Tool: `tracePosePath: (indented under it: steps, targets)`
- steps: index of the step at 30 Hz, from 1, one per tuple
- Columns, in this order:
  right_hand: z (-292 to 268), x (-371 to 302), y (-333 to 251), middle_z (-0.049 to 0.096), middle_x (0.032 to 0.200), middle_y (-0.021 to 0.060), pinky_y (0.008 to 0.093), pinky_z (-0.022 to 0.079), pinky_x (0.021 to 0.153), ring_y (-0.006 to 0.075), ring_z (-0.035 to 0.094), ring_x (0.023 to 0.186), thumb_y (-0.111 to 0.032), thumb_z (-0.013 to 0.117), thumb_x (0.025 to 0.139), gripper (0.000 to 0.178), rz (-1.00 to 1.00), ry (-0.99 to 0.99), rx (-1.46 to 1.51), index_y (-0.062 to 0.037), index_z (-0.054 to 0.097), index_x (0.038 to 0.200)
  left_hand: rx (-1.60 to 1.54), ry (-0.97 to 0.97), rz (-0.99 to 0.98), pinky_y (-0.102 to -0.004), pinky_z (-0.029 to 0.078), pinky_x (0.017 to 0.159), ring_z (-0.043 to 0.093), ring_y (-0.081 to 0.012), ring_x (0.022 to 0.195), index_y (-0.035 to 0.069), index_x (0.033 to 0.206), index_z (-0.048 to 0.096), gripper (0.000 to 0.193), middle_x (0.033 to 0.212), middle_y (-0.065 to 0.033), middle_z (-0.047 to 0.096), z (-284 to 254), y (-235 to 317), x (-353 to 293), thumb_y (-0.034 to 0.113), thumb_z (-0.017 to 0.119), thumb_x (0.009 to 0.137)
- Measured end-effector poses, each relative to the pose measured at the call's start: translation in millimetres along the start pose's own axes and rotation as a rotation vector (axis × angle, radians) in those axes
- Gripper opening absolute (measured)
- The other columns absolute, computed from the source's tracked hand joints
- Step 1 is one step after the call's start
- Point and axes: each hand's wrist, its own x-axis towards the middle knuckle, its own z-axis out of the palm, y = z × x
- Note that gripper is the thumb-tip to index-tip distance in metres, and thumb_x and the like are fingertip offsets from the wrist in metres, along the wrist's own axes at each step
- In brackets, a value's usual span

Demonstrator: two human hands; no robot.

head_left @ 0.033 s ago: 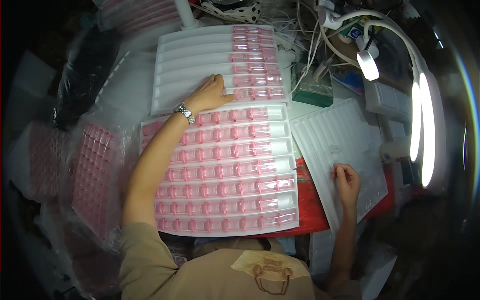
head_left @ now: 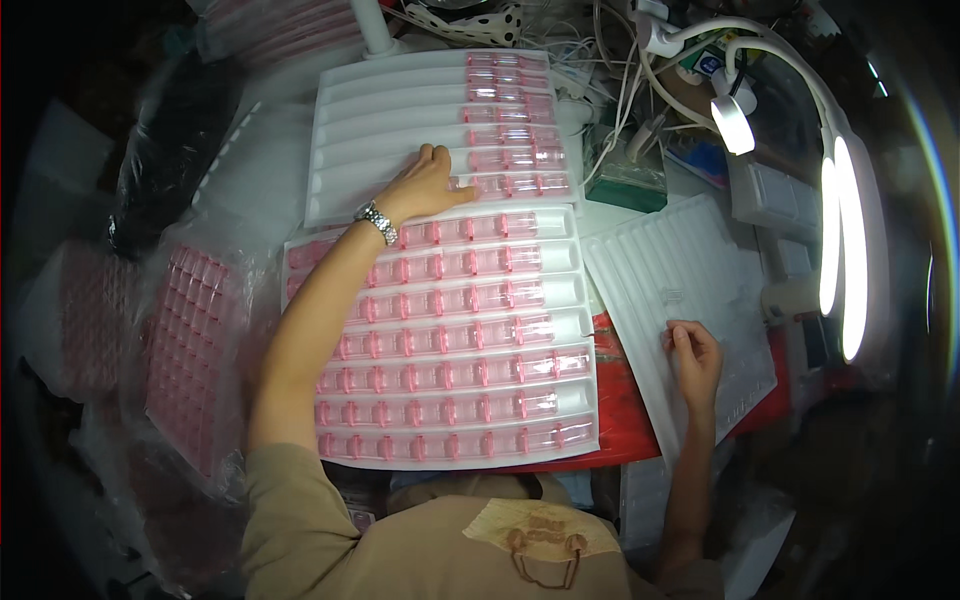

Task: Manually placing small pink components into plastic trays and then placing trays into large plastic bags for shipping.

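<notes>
My left hand (head_left: 425, 188), with a metal watch at the wrist, reaches over the far white tray (head_left: 365, 130). Its fingers are bent and the thumb is stretched along the nearest groove. A small clear-pink plastic piece (head_left: 456, 183) shows between thumb and fingers, at the left end of a row of like pieces (head_left: 522, 185). My right hand (head_left: 696, 360) hovers over a translucent ribbed tray (head_left: 640, 260), its thumb and fingertips pinched together. Whatever lies in that pinch, if anything, is too small to make out. A small clear piece (head_left: 672, 296) lies on the ribbed tray beyond the fingertips.
Nearer me, another white tray (head_left: 568, 400) carries rows of pink pieces, partly covered by my left forearm. Bagged pink pieces (head_left: 187, 350) stand at the left. At the right are a lit ring lamp (head_left: 845, 250), a green box (head_left: 626, 180) and loose cables (head_left: 615, 110).
The whole view has shifted slightly. My left hand sits a touch farther right along the row, and my right hand keeps its pinch.
</notes>
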Motion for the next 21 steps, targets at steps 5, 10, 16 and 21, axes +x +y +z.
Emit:
tracePosePath:
  steps: [5,10,16,21]
  targets:
    - [-10,-3,-17,0.057,0.106,0.0143,0.0285,0.048,0.07,0.0198,0.059,0.079,-0.009,0.058,0.086,0.022,-0.188,0.045,-0.455,-0.0017,0.059,0.107,-0.083,0.1,-0.301,-0.0476,0.045,0.087,0.052,-0.045,0.107,-0.012,0.114,0.042,0.07,0.103,-0.0261,0.057,-7,11,-13,0.051,0.052,0.085]
    - [14,23,5,0.045,0.121,0.0226,0.0423,0.049,0.078,0.0378,0.058,0.093,-0.015,0.061,0.084,0.033,-0.194,-0.028,-1.017,-0.0041,0.054,0.115,0.053,0.247,-0.108,-0.0441,0.044,0.082,0.054,-0.0343,0.101,-0.007,0.107,0.051,0.056,0.099,-0.0204,0.058,3,51,-32,0.043,0.058,0.083]
    - [8,40,6,0.049,0.107,0.0193,0.0406,0.049,0.076,0.0355,0.058,0.091,-0.005,0.06,0.08,0.026,-0.268,-0.074,-0.852,-0.0024,0.056,0.106,-0.029,0.346,0.534,-0.0363,0.039,0.074,0.051,-0.0224,0.09,0.002,0.092,0.063,0.035,0.091,-0.0083,0.053,47,159,-128,0.027,0.074,0.07]
    - [-2,41,18,0.052,0.096,0.0153,0.0388,0.048,0.072,0.0335,0.059,0.081,0.002,0.057,0.076,0.02,-0.267,-0.101,-0.815,-0.002,0.058,0.095,0.088,0.212,0.507,-0.0351,0.037,0.077,0.05,-0.0236,0.093,0.004,0.097,0.059,0.039,0.096,-0.0079,0.054,78,182,-161,0.02,0.075,0.065]
